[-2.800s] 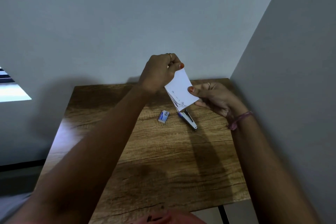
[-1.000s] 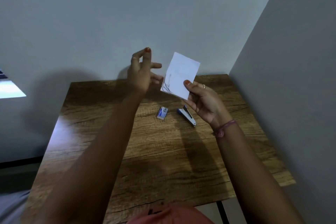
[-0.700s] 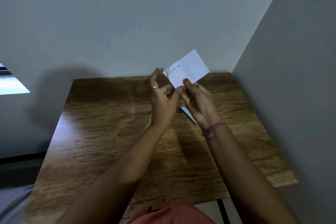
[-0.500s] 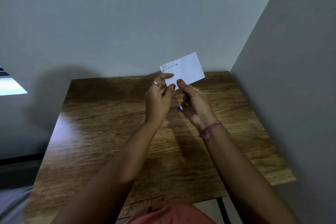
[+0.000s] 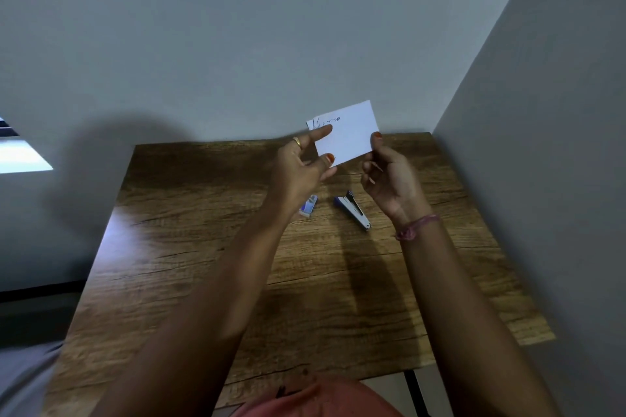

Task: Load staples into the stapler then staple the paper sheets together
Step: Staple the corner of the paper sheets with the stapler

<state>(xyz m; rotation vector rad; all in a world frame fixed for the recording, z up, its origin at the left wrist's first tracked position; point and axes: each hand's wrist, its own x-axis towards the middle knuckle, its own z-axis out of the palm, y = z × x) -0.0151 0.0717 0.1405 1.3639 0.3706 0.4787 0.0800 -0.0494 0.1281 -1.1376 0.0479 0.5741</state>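
Both hands hold the paper sheets (image 5: 349, 132) above the table (image 5: 203, 247): left hand (image 5: 301, 169) fingers clamp the lower left corner, right hand (image 5: 389, 179) fingers clamp the right edge. The stapler (image 5: 352, 210) lies below, beside the staple box (image 5: 309, 206); box contents not visible.

The paper sheets (image 5: 349, 133) now sit held at both ends: the left hand (image 5: 301, 172) has shifted to their left edge, the right hand (image 5: 389, 179) to their right. Beneath them, the stapler (image 5: 352, 210) and staple box (image 5: 309, 205) show again on the tabletop (image 5: 203, 247).
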